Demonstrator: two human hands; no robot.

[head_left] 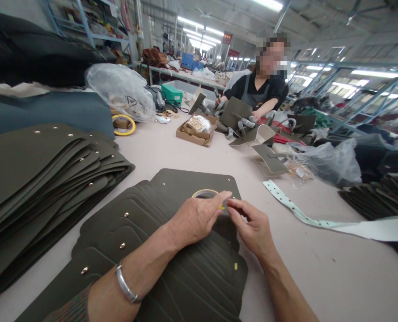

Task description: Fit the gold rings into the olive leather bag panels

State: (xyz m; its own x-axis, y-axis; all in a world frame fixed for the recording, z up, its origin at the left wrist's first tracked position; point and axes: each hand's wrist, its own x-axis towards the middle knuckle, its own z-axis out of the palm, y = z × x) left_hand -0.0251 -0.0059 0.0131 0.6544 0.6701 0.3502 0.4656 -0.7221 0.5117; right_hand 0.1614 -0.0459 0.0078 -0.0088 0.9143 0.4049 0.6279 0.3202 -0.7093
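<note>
My left hand [201,217] rests over a roll of yellow tape [204,191], its fingers curled round the near side, which they hide. A small yellow bit of tape [222,207] shows by its fingertips. Close to it, my right hand [252,226] has thumb and fingers bent together in a pinch; what is between them is too small to make out. Beneath both hands lies a fanned stack of dark olive panels [185,273] with metal studs along the left edges. A yellow tape piece [235,266] sticks to one panel near its right edge.
Another stack of dark panels [27,165] lies at left. A second yellow tape roll [124,125], a cardboard box [194,136] of gold-coloured parts and a plastic bag [121,91] stand farther back. A perforated pale strip [306,219] lies at right. Across the table, a person [264,91] handles dark pieces.
</note>
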